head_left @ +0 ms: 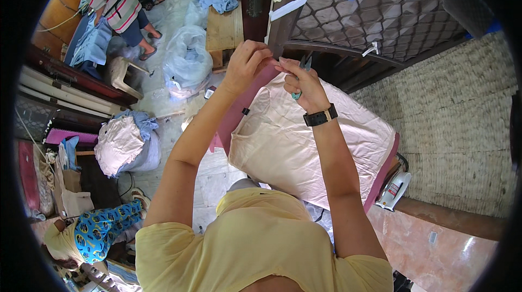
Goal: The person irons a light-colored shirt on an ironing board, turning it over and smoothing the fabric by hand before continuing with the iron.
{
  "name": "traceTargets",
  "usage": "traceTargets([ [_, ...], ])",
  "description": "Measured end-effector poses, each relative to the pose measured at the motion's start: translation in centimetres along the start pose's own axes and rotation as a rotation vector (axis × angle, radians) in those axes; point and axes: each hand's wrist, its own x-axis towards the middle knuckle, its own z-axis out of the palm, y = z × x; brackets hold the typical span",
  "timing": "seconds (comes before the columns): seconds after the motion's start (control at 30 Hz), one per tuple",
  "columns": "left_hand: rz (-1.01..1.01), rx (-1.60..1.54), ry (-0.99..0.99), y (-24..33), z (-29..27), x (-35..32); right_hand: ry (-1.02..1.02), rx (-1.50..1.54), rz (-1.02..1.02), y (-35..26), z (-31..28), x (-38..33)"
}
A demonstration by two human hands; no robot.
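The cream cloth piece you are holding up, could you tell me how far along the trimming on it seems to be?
Done: the cream cloth piece with its pink edge looks sewn; a heap of similar cloth lies on the floor. In hand: the left hand pinches the top corner while the right hand holds small snips there. Left: I cannot tell how many edges remain unchecked.

Both arms raised, left hand (246, 65) and right hand (302, 84) pinched closed.

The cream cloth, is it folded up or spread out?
Spread out. The cream cloth hangs wide and flat, its top edge pinched by the left hand; the right hand holds small snips.
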Motion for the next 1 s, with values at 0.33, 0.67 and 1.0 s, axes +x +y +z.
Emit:
traceTargets([
  [0.33, -0.238, 0.212, 0.142, -3.2, -1.1, -0.8, 0.174, -0.388, -0.304, 0.3, 1.6, 3.1],
  [0.67, -0.517, 0.116, 0.055, -3.0, -1.6, -6.4, 0.371, -0.817, -0.961, -3.5, 4.0, 10.6],
  [1.0, -0.621, 0.02, -0.024, -0.6, -1.6, -11.3, 0.342, -0.666, -0.989, -3.1, 4.4, 12.8],
])
